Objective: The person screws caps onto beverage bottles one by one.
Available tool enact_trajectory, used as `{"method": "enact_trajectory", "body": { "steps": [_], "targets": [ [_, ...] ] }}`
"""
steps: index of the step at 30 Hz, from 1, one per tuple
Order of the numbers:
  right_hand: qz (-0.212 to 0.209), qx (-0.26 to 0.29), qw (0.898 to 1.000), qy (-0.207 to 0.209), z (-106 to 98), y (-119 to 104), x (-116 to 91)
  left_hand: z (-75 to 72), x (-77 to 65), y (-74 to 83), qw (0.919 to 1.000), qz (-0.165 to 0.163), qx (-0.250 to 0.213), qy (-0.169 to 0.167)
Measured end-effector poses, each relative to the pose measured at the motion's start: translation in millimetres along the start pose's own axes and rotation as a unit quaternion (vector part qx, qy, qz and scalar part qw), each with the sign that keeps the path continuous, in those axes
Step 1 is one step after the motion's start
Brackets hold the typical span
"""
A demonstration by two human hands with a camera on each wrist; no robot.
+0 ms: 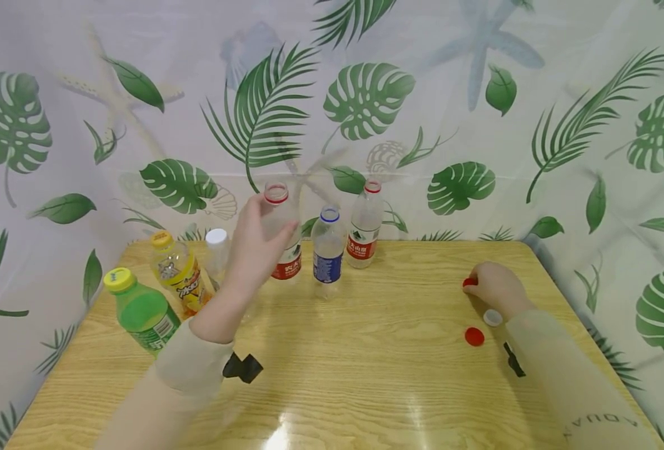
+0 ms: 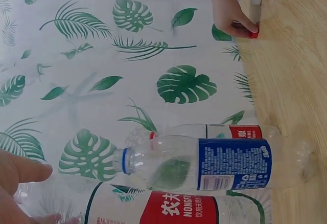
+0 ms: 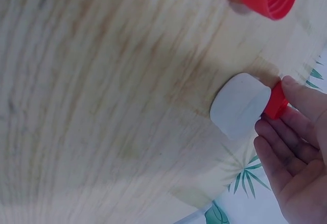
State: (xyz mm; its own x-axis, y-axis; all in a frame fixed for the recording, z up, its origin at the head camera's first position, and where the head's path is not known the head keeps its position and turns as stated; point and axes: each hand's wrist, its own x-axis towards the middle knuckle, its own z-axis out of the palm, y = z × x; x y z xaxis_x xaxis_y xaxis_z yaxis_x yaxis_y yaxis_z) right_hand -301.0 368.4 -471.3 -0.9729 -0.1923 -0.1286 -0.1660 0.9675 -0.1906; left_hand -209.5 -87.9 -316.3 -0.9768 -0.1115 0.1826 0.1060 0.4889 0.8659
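Head: six bottles (image 1: 289,259); two red caps (image 1: 474,336)

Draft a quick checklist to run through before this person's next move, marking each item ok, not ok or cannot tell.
1. Left hand gripping a red-label bottle: ok.
2. That bottle's mouth uncapped: ok.
3. Right hand pinching a red cap: ok.
4. Pinched cap at the gripped bottle's mouth: not ok; it is well to the right of it.
5. Gripped bottle's base resting on the table: cannot tell.
6. Second red cap near the right hand: ok, lying loose.
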Motion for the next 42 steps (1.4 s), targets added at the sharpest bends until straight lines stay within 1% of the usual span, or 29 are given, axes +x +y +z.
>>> {"method": "enact_trajectory", "body": {
  "steps": [4,7,10,14,22,30,32,35,37,42],
  "targets": [
    [0.004,-0.005,1.000,-0.006,-0.6,-0.4,1.6,-11.8,-6.4,10.9,0.9997,0.018,0.006,-0.013],
    [0.007,-0.009,1.000,-0.013,-1.5,-0.9,2.7,-17.9,-11.3,18.6,0.9991,0.027,-0.009,-0.032],
    [0.012,-0.008,1.000,-0.019,-2.6,-2.5,3.5,-22.0,-16.7,24.3,0.9980,0.033,-0.020,-0.050],
    [0.016,-0.006,1.000,-0.026,-3.6,-4.0,4.1,-23.4,-24.4,28.2,0.9967,0.044,-0.016,-0.067],
    [0.013,-0.011,1.000,-0.023,-3.3,-4.2,3.6,-16.1,-39.8,28.1,0.9915,0.064,-0.022,-0.111],
    [0.013,-0.011,1.000,-0.021,-2.4,-2.9,4.3,-7.6,-51.3,26.8,0.9852,0.093,-0.018,-0.142],
    [0.011,-0.012,1.000,-0.021,-2.7,-2.9,4.0,-5.4,-53.7,26.0,0.9833,0.101,-0.021,-0.150],
    [0.012,-0.012,1.000,-0.022,-2.8,-3.0,3.9,-2.3,-57.2,25.3,0.9810,0.105,-0.027,-0.161],
    [0.013,-0.012,1.000,-0.022,-2.7,-3.1,3.8,0.2,-58.2,23.4,0.9779,0.114,-0.035,-0.172],
    [0.012,-0.011,1.000,-0.021,-1.8,-2.7,3.7,6.7,-61.3,18.0,0.9727,0.115,-0.049,-0.196]
  ]
}}
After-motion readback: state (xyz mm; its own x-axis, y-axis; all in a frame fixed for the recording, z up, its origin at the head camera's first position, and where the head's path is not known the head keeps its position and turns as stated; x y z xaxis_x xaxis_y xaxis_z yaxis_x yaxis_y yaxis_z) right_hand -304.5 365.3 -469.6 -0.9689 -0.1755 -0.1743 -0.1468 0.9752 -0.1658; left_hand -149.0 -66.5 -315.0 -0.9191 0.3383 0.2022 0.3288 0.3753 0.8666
